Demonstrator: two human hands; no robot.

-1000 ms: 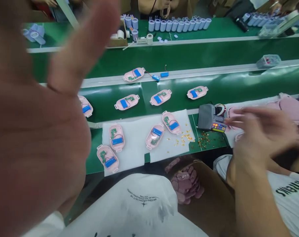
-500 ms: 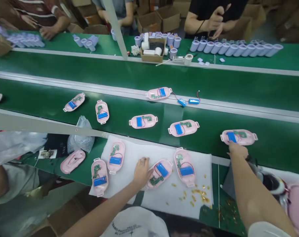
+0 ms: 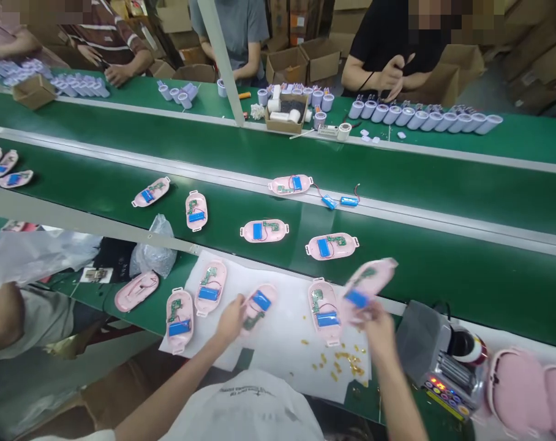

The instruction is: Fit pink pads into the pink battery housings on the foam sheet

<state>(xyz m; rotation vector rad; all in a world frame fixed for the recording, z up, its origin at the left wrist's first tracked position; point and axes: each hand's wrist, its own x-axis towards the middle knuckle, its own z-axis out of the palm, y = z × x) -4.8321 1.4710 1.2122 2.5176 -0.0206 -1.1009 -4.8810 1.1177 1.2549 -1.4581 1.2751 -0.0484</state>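
My left hand (image 3: 231, 318) grips the left edge of a pink plastic casing (image 3: 265, 288) over the white sheet; a blue battery pack and a green circuit board lie inside it. In my right hand (image 3: 378, 321) is another pink casing (image 3: 383, 277), tilted and smeared by motion, its blue battery pack (image 3: 357, 299) near my fingers. Just left of it, a third casing (image 3: 315, 294) rests on the sheet. Two more casings, one at the sheet's left edge (image 3: 173, 340) and one beside it (image 3: 217, 272), lie left of my left hand.
Several like casings sit on the green conveyor belt (image 3: 223, 263). Small amber pieces (image 3: 351, 361) are scattered on the white sheet (image 3: 282, 361). A grey device with lit digits (image 3: 452, 383) stands at the right, near pink shells (image 3: 519, 389). Co-workers sit across the line behind lilac cups (image 3: 429, 119).
My right hand has lifted a casing off the belt and brought it left over the sheet. My left hand has shifted its casing left and away from me. The view has turned slightly.
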